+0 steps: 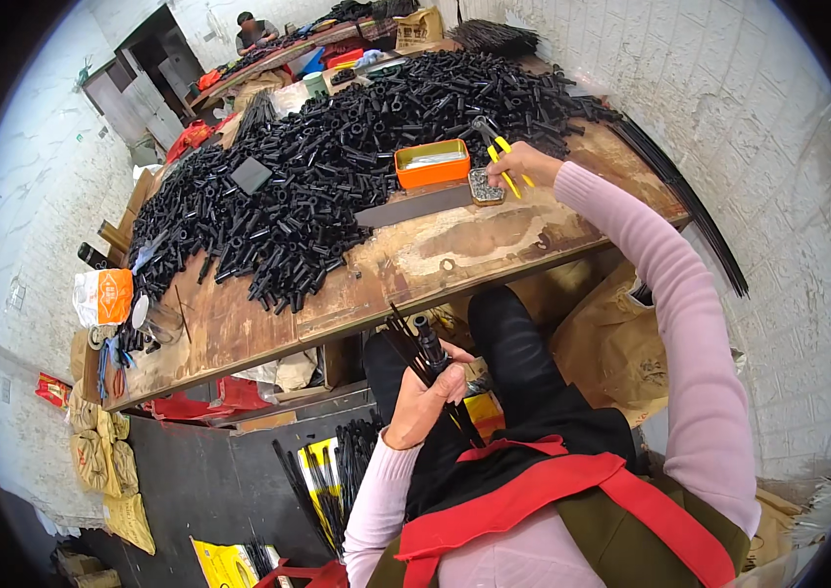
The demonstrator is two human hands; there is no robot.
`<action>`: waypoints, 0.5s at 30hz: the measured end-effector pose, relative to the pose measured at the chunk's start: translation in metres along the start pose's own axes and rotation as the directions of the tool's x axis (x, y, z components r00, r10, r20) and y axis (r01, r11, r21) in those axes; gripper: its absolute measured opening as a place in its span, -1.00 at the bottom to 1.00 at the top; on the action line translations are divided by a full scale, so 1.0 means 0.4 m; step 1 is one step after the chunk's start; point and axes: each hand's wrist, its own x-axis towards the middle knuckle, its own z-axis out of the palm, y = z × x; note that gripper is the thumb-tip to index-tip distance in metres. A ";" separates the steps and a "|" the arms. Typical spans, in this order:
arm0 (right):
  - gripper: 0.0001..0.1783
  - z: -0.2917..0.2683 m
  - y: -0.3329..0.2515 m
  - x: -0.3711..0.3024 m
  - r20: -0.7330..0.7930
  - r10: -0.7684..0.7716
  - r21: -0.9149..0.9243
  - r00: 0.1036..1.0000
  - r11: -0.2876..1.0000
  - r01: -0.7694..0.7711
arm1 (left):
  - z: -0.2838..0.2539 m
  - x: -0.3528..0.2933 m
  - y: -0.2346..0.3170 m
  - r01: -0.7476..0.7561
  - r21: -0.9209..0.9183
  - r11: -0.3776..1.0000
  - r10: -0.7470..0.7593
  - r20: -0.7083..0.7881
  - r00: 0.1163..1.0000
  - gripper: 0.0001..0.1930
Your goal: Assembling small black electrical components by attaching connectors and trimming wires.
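Note:
My left hand point(427, 400) is closed around a bundle of thin black rods point(402, 341) and a thicker black tubular part point(429, 343), held upright over my lap. The rods' lower ends hang below my fist. Over the table, my right hand point(525, 165) grips pliers point(502, 144) with yellow handles, their metal head pointing up and away. Under that hand stands a small square dish point(481, 186) of tiny metal pieces. Just left of it is an orange rectangular tin point(432, 174) with pale contents, and a flat dark strip point(413, 208) lies in front.
A large heap of black tubular parts point(317, 157) covers much of the wooden table point(454, 240). Long black rods point(690, 196) overhang its right edge. A clear jar point(162, 319) stands at the left corner. More rods point(322, 490) stand by my left. Another person point(254, 35) sits far back.

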 end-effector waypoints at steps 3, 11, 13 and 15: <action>-0.86 0.012 -0.010 -0.009 -0.024 0.031 -0.039 0.999 0.999 -0.032 | 0.002 0.006 -0.002 0.006 0.000 1.000 -0.006 -0.002 1.000 -0.67; -0.71 0.117 -0.010 -0.200 0.068 -0.074 0.318 0.995 0.947 0.049 | -0.006 0.012 -0.011 -0.053 0.002 0.999 0.053 -0.029 0.998 -0.56; -0.66 0.165 0.005 -0.316 0.129 -0.111 0.345 0.985 0.937 0.060 | 0.000 0.020 -0.012 -0.050 0.008 0.999 0.050 -0.038 0.998 -0.55; -0.67 0.239 0.019 -0.420 0.132 -0.112 0.417 0.985 0.908 0.048 | -0.002 0.030 -0.015 -0.042 0.045 0.998 0.044 -0.040 0.998 -0.49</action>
